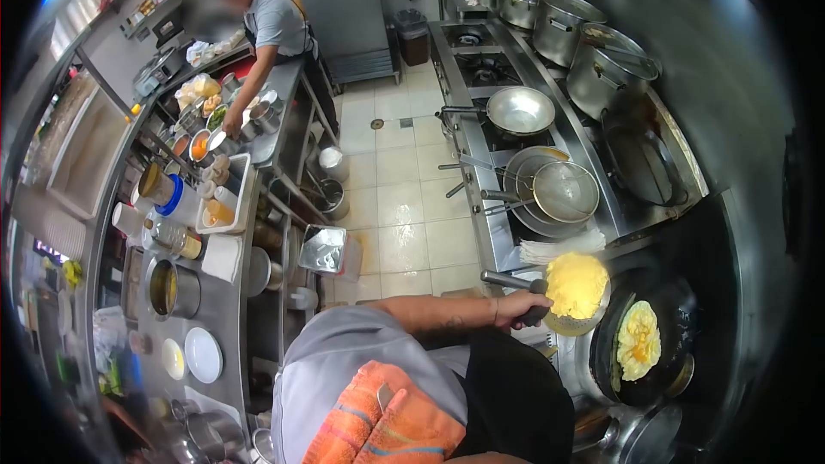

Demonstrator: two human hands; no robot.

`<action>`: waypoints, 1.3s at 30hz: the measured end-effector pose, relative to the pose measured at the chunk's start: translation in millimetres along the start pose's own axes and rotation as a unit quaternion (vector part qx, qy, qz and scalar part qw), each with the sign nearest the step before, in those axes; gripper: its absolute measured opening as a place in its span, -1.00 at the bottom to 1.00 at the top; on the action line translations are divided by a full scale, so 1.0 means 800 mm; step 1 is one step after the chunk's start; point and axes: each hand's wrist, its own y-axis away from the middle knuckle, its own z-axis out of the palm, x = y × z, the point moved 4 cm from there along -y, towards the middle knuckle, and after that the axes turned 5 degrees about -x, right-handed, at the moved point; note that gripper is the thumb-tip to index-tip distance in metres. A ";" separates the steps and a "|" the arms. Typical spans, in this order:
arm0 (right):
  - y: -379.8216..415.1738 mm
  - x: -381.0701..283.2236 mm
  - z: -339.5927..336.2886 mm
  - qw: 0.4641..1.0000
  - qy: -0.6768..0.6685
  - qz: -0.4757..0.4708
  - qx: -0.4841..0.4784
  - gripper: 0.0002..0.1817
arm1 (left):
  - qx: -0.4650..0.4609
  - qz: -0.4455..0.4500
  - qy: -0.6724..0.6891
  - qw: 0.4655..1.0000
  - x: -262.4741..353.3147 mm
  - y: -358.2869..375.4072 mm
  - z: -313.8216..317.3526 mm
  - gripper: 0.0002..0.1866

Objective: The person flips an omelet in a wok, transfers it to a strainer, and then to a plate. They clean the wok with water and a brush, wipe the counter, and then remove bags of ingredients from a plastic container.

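Note:
My left hand [521,308] grips the dark handle of a small frying pan [581,325], its fingers wrapped round it. A round, bright yellow egg omelette [577,284] covers most of that pan. Just right of it, a larger black pan [673,299] sits on the stove with a second cooked egg [638,341], paler at its edges and orange-yellow in the middle. Another pan handle [507,280] shows beyond my fingers, close to a folded white cloth [563,246]. My right hand is out of view; only a sliver of skin shows at the bottom edge.
Further along the stove are a metal pan [521,110], strainers [565,192] and large pots [606,69]. Behind me runs a steel counter [225,296] with white plates [204,355] and a pot [172,290]. A co-worker [277,26] reaches over containers at its far end.

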 end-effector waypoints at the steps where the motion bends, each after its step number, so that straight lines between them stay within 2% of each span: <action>1: 0.013 0.002 0.032 0.999 -0.034 0.019 -0.036 -0.77 | 0.000 -0.001 -0.004 1.000 0.001 0.003 -0.001 -0.63; 2: 0.063 0.012 0.088 0.980 -0.131 0.061 -0.134 -0.58 | 0.011 0.000 0.005 1.000 0.004 0.007 -0.003 -0.63; 4: 0.169 0.027 0.199 0.890 -0.283 0.192 -0.303 -0.21 | 0.017 -0.006 0.019 1.000 -0.003 0.015 0.003 -0.63; 5: 0.229 0.010 0.225 0.836 -0.353 0.265 -0.326 -0.16 | 0.018 -0.005 0.023 1.000 0.001 0.020 0.005 -0.62; 6: 0.257 -0.024 0.225 0.901 -0.120 0.107 -0.404 -0.14 | 0.021 -0.004 0.028 0.999 0.004 0.022 0.006 -0.62; 7: 0.284 -0.054 0.224 0.840 -0.083 0.139 -0.518 -0.18 | 0.021 -0.003 0.029 0.999 0.004 0.021 0.005 -0.62; 8: 0.350 -0.050 0.241 0.772 -0.062 0.169 -0.610 -0.24 | 0.012 -0.011 0.028 0.999 0.003 0.020 0.003 -0.63; 9: 0.407 -0.056 0.244 0.824 -0.150 0.123 -0.532 -0.31 | 0.003 -0.020 0.026 0.999 0.002 0.019 0.000 -0.63; 11: 0.515 -0.051 0.263 0.670 -0.139 0.327 -0.652 -0.40 | 0.002 -0.024 0.030 0.999 -0.007 0.012 -0.008 -0.64; 12: 0.539 -0.060 0.261 0.658 -0.150 0.344 -0.653 -0.40 | -0.001 -0.029 0.029 0.999 -0.011 0.010 -0.010 -0.64; 20: 0.565 -0.107 0.281 0.675 -0.203 0.347 -0.619 -0.40 | -0.022 -0.073 -0.003 0.997 -0.010 -0.015 0.029 -0.66; 22: 0.565 -0.109 0.286 0.674 -0.207 0.350 -0.617 -0.39 | -0.058 -0.085 -0.062 0.993 -0.004 -0.014 0.054 -0.66; 27: 0.570 -0.115 0.290 0.671 -0.211 0.366 -0.610 -0.39 | -0.083 -0.054 -0.121 0.988 -0.023 -0.039 0.090 -0.74; 30: 0.575 -0.118 0.292 0.667 -0.213 0.372 -0.609 -0.39 | -0.144 -0.055 -0.165 0.974 -0.037 -0.051 0.092 -0.63; 33: 0.580 -0.118 0.295 0.666 -0.215 0.376 -0.607 -0.38 | -0.093 -0.075 -0.139 0.983 -0.040 -0.052 0.095 -0.61; 39: 0.584 -0.118 0.299 0.665 -0.220 0.378 -0.605 -0.38 | -0.104 -0.085 -0.108 0.985 -0.019 -0.046 0.108 -0.62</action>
